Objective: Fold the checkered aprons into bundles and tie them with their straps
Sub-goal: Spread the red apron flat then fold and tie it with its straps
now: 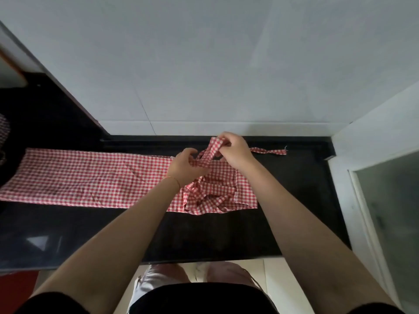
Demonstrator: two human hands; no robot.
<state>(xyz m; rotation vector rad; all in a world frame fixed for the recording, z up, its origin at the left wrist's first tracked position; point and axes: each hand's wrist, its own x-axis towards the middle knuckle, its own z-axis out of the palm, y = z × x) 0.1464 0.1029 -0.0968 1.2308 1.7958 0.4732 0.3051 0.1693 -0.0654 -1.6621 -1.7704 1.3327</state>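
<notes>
Red-and-white checkered apron [90, 177] lies folded in a long soft strip on the glossy black counter [283, 211] — its narrow straps [210, 193] heaped at the right end. Right hand [235, 150] pinches a lifted strap; left hand [183, 166] curls round another beside it.

A black counter [226, 234] runs along a wall [181, 64] of large pale tiles (grey under soft, even light). At right stands a white frame with frosted glass [390, 211]. Cream floor tiles [272, 270] show below the counter's edge.
</notes>
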